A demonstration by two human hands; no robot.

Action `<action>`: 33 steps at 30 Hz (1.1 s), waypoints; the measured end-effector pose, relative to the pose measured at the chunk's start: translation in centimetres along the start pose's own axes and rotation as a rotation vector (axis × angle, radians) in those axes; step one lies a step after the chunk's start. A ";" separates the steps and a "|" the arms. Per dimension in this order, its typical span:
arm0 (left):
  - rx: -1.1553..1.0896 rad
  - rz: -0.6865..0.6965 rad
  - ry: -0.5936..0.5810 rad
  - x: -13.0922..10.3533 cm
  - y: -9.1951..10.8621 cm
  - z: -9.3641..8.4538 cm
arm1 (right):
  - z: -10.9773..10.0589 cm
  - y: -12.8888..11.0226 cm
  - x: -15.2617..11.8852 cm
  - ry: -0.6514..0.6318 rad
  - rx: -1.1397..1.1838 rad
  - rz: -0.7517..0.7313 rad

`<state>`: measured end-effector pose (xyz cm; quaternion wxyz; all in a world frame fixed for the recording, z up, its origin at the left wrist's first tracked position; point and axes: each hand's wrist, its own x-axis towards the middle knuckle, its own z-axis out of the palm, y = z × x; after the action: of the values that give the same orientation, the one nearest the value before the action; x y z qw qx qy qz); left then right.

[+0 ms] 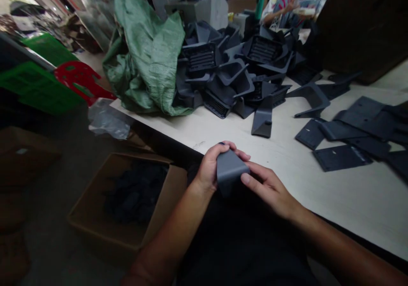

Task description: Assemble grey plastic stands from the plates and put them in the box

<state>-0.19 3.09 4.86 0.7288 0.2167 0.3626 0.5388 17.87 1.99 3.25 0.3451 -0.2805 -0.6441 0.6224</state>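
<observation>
A dark grey plastic part (pixel 231 167) with a rounded edge is held between my two hands at the front edge of the table. My left hand (pixel 212 165) wraps round its left side, the thumb lying along the top. On the right side, my right hand (pixel 266 186) grips the part's corner between thumb and fingers. The underside of the part is in shadow. Beyond my hands lies a heap of dark plastic housings (pixel 234 77) with slotted grilles. Flat dark plates (pixel 342 156) are spread to the right.
A green woven sack (pixel 153 56) slumps at the table's (pixel 223 128) left corner. Below left, an open cardboard box (pixel 159 205) holds dark parts. A red plastic chair (pixel 79 75) and green crates (pixel 38 86) stand farther left. Another person (pixel 287 1) is at the back right.
</observation>
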 end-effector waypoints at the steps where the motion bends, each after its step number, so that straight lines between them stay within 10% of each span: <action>1: 0.012 0.078 0.032 -0.1 -0.2 0.3 | 0.5 0.4 0.1 0.039 0.048 0.001; 6: 0.097 0.329 0.133 -1.0 -0.8 0.7 | 2.6 2.0 0.5 0.189 0.129 -0.085; 33: 0.138 0.393 0.310 -0.2 1.6 -2.4 | 4.5 1.4 5.0 0.143 -0.059 -0.028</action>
<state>-3.11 3.28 4.49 0.5293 0.2469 0.4567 0.6711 11.12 3.30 2.37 0.3904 -0.3254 -0.6396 0.5768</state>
